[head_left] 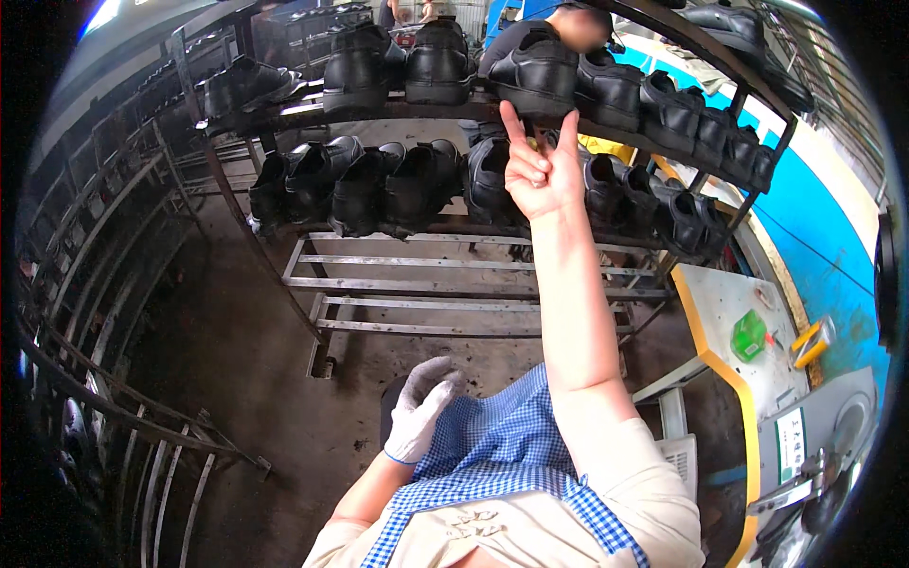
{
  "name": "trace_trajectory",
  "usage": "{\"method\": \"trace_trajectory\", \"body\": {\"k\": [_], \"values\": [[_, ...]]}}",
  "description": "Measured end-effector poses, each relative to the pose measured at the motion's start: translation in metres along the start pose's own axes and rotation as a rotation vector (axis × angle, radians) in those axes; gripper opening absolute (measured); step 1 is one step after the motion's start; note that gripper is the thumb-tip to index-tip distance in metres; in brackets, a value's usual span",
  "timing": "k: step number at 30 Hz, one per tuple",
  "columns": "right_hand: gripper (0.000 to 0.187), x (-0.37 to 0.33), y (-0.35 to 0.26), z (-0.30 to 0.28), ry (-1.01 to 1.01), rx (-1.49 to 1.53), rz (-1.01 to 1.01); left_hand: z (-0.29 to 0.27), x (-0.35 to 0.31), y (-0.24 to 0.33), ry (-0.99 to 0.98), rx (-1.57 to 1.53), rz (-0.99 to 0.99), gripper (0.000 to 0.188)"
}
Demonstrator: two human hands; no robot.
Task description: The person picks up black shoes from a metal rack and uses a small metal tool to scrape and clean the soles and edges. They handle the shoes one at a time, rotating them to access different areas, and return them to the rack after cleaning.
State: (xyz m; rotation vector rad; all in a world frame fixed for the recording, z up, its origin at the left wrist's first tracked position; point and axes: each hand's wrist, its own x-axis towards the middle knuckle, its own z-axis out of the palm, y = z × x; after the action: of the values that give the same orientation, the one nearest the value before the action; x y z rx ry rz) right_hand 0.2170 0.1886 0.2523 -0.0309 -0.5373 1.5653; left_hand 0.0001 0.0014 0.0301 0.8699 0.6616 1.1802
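Note:
My bare right hand [546,175] reaches up to the upper shelf of a metal shoe rack. Its thumb and one finger stretch to the two lower edges of a black shoe [538,68], gripping it at the heel; the other fingers are curled in. The shoe's heel faces me and its sole covers part of the shelf rail. My left hand [428,402], in a white and grey knit glove, hangs before my blue checked apron [497,431]. Its fingers are loosely bent, apart from the thumb, and nothing shows in them.
More black shoes [440,66] line the upper shelf and the lower shelf [398,225]. Another metal rack [104,417] stands at the left. On the right, a yellow-edged worktable [705,308] bears a green container [748,336]. A person [573,28] is behind the rack.

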Motion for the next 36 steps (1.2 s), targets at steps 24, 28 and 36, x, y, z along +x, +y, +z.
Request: {"method": "trace_trajectory", "body": {"k": [24, 28, 36], "values": [[0.05, 0.056, 0.035, 0.044, -0.207, -2.036, -1.045, -0.009, 0.0, -0.001, -0.051, -0.043, -0.064, 0.039], [0.041, -0.038, 0.058, 0.022, -0.402, -1.918, -0.934, -0.028, 0.01, -0.007, -0.024, -0.207, -0.061, 0.035], [0.032, -0.197, 0.076, -0.056, -0.869, -1.796, -0.392, -0.049, 0.072, 0.016, -0.077, -0.473, 0.026, 0.06]]}}
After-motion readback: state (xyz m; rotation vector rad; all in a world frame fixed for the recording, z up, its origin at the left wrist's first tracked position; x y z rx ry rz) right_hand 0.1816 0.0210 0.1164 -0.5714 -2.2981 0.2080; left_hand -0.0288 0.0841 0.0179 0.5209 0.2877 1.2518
